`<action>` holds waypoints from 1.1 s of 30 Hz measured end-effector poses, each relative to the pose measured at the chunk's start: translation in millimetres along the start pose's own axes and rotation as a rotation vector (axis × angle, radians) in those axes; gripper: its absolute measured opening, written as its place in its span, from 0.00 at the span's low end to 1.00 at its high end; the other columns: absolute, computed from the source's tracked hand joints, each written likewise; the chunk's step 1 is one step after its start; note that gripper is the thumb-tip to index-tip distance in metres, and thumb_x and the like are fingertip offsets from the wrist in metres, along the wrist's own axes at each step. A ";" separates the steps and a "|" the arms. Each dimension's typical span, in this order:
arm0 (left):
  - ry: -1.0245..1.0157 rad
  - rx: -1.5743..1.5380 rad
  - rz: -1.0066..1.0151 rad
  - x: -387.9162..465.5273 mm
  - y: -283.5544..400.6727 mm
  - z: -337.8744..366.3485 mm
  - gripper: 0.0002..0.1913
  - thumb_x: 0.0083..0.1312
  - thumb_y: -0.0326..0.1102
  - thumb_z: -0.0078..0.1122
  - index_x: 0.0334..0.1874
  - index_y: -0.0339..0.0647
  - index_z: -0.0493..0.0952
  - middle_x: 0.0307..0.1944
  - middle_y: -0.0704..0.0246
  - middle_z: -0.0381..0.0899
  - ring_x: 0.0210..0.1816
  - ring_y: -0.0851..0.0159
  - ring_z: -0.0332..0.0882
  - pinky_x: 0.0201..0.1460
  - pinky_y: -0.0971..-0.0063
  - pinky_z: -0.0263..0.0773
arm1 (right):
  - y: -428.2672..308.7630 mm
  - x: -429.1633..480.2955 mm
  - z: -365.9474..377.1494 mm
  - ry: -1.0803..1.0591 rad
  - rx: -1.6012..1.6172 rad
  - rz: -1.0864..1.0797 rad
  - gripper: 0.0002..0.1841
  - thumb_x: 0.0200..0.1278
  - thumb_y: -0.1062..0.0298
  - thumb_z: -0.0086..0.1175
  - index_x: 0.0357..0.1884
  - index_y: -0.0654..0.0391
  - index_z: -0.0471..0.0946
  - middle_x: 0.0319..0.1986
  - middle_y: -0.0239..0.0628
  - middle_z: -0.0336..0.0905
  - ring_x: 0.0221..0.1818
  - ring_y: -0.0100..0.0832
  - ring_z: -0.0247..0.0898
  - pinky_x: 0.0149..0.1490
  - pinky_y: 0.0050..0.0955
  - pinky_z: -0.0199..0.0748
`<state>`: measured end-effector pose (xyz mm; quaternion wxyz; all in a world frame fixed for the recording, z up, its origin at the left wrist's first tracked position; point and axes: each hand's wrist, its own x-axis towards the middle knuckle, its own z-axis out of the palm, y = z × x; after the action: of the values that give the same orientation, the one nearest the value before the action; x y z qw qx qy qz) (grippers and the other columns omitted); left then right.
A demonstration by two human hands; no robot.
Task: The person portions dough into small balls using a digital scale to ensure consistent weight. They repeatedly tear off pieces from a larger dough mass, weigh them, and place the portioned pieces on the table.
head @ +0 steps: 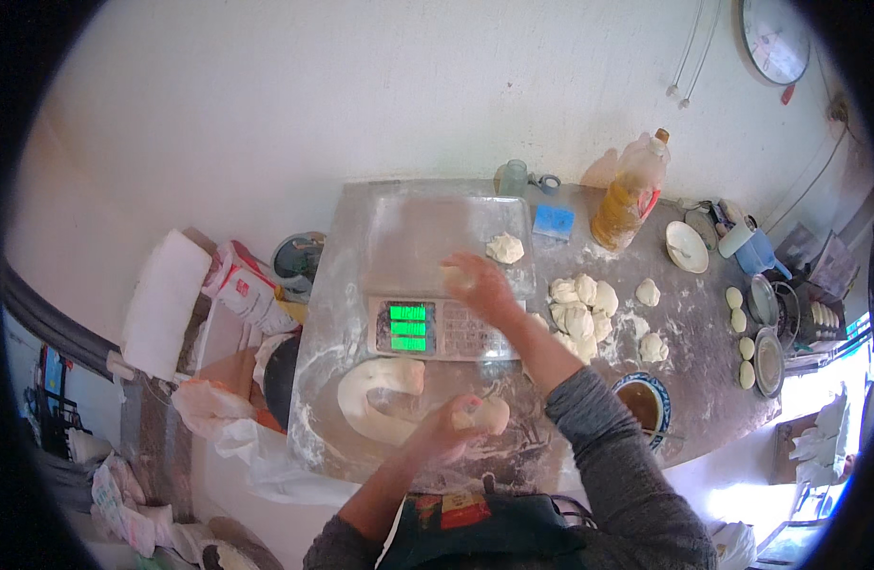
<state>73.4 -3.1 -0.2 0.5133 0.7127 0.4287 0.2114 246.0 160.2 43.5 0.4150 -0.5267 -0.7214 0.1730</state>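
My left hand [454,427] grips a lump of dough [492,416] low over the floured table, in front of the scale. Beside it a thick roll of dough [365,406] lies bent like a hook. Above the steel pan [415,246] of a digital scale [444,329] is my right hand [483,288], slightly blurred, with its fingers curled around a small pale piece of dough [454,276] that they partly cover. Another dough piece [505,248] rests on the pan's right side. The scale's display [408,328] glows green.
Right of the scale sits a pile of dough pieces [576,313], with two single ones nearby. Farther round are a bowl of brown liquid [640,402], an oil bottle [626,196], a blue box [553,222], a glass jar [513,177] and a white dish [686,246]. A wall [408,92] borders the back.
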 end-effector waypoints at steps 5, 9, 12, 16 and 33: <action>-0.049 -0.631 -0.152 -16.3 -8.8 -0.8 0.22 0.62 0.32 0.56 0.59 0.40 0.66 0.34 0.66 0.78 0.35 0.67 0.77 0.39 0.71 0.74 | 109.1 0.5 -14.6 0.062 -0.489 0.128 0.23 0.50 0.65 0.61 0.52 0.45 0.74 0.52 0.36 0.72 0.59 0.43 0.62 0.62 0.42 0.58; 0.257 -0.758 -0.224 -31.4 -29.5 -22.5 0.11 0.68 0.34 0.50 0.48 0.37 0.68 0.27 0.67 0.73 0.28 0.65 0.74 0.32 0.71 0.73 | 140.6 -18.3 -52.9 0.408 -0.152 0.264 0.25 0.47 0.67 0.63 0.51 0.49 0.72 0.50 0.38 0.71 0.59 0.38 0.61 0.62 0.49 0.55; 0.391 -0.764 -0.112 -42.9 -41.9 -44.4 0.13 0.71 0.42 0.48 0.34 0.39 0.68 0.24 0.68 0.69 0.25 0.65 0.72 0.31 0.69 0.71 | 103.0 -47.3 -95.5 0.693 -0.585 0.325 0.26 0.45 0.69 0.63 0.52 0.53 0.71 0.51 0.43 0.69 0.57 0.42 0.62 0.62 0.46 0.56; 0.271 -0.875 0.215 -19.3 -36.4 -51.2 0.20 0.71 0.47 0.45 0.24 0.42 0.65 0.25 0.68 0.67 0.29 0.66 0.70 0.33 0.69 0.69 | -12.3 -98.3 -52.6 0.339 0.171 0.130 0.33 0.49 0.63 0.65 0.60 0.52 0.67 0.55 0.46 0.67 0.59 0.48 0.61 0.63 0.43 0.57; 0.112 0.260 0.278 1.1 2.3 -27.0 0.45 0.53 0.29 0.67 0.71 0.41 0.49 0.64 0.54 0.62 0.63 0.50 0.65 0.63 0.63 0.64 | -78.8 -174.6 20.5 0.110 0.406 0.180 0.28 0.54 0.70 0.61 0.59 0.57 0.68 0.45 0.38 0.76 0.49 0.32 0.72 0.52 0.28 0.70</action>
<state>54.9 12.4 12.1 0.3580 0.8124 0.3781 0.2624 199.0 -24.0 12.7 0.5341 -0.5032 -0.5981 0.3222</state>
